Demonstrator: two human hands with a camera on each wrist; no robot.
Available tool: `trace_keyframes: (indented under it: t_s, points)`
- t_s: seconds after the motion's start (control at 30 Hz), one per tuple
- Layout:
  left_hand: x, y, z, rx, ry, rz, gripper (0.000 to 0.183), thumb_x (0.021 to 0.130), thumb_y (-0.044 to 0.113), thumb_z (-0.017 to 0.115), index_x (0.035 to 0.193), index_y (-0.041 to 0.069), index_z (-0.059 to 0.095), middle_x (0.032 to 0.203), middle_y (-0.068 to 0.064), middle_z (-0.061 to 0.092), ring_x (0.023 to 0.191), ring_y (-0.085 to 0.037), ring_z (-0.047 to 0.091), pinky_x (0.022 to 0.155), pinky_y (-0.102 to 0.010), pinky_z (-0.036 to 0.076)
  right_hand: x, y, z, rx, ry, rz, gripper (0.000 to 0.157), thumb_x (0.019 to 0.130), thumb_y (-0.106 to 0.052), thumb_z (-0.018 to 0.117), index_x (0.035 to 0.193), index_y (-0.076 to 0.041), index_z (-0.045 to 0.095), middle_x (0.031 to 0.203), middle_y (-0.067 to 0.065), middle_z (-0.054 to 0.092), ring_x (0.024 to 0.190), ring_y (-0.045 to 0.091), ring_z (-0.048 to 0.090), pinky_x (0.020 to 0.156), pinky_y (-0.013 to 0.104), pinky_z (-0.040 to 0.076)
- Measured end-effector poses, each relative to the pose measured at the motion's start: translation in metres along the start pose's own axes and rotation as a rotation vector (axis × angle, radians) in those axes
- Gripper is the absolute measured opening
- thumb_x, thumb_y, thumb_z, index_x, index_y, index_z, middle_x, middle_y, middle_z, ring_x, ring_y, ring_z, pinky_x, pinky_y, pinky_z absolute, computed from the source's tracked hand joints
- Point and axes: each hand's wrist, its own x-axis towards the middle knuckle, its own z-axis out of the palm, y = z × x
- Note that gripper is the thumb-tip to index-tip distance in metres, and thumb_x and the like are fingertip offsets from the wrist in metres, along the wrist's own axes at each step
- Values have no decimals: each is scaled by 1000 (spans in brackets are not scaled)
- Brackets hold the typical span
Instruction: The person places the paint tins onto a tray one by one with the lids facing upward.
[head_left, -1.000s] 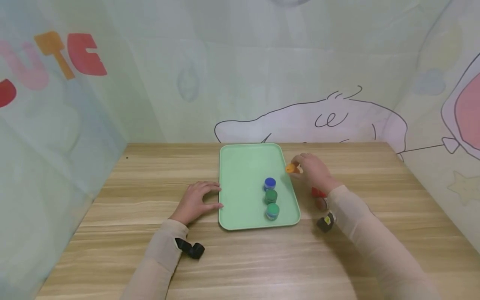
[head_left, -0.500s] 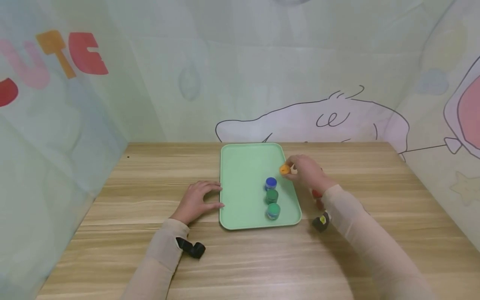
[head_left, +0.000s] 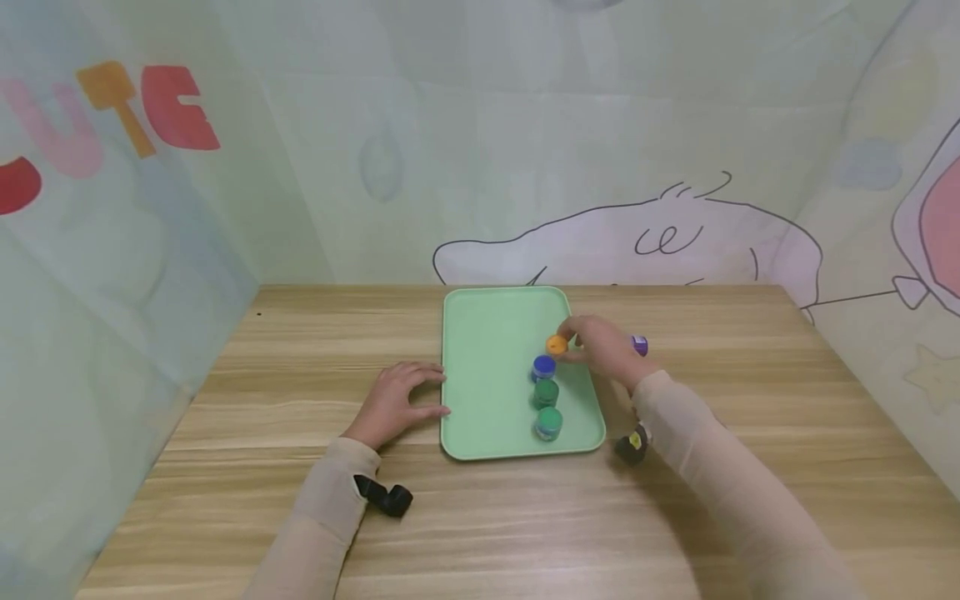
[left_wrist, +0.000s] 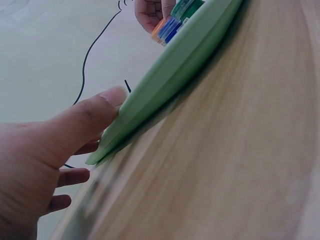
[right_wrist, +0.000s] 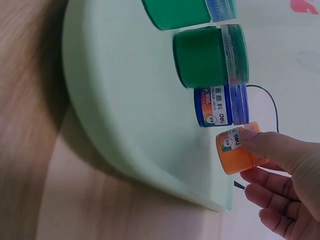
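Note:
My right hand (head_left: 606, 346) pinches a small orange paint jar (head_left: 556, 345) between thumb and fingers, over the right side of a pale green tray (head_left: 480, 333). In the right wrist view the orange jar (right_wrist: 235, 152) is slightly tilted, close beside a blue paint jar (right_wrist: 214, 106). The blue jar (head_left: 543, 368), a dark green jar (head_left: 546, 394) and a lighter green jar (head_left: 549, 424) stand in a row on the tray. At the tray's left edge rests my left hand (head_left: 393, 397), fingers spread; its thumb (left_wrist: 107, 100) touches the rim in the left wrist view.
A purple-capped jar (head_left: 640, 345) lies on the wooden table (head_left: 360, 325) right of the tray, partly behind my right hand. A printed cloth wall (head_left: 480, 167) stands behind the table. Wrist cameras sit on both sleeves.
My right hand has carried the orange jar leftward, from beyond the tray's right edge to beside the blue jar. The purple jar has come into sight and red items are now covered. Left hand unchanged.

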Motion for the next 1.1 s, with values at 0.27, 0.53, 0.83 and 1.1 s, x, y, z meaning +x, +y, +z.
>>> trace_keyframes:
  t_s: [0.27,0.53,0.83,1.1]
  points:
    - [0,1,0,-1,3,-1,49,74,38,80,115,13,68,127,-6,65,123,-30,55,105,-54,38,6,-1,5,6,-25,2,33,85,-17,73,115,-5,64,110,11,68,105,26,63,93,40,53]
    - [0,1,1,1,-3,1,49,75,39,80,115,13,68,127,-5,65,123,-30,55,106,-54,38,7,-2,8,-4,-24,-17,34,87,-18,71,117,-5,64,111,11,68,101,25,63,89,38,55]
    - [-1,1,1,2,0,2,48,75,38,80,114,13,69,126,-5,65,123,-30,55,107,-54,37,8,-1,8,5,-41,-52,35,88,-18,70,121,-5,63,115,12,67,98,23,63,85,35,55]
    - [-1,2,0,0,1,-4,49,74,38,80,115,13,69,126,-6,65,122,-30,55,107,-54,38,8,0,10,-1,-40,-64,34,89,-18,69,121,-6,64,112,10,68,97,23,63,84,35,55]
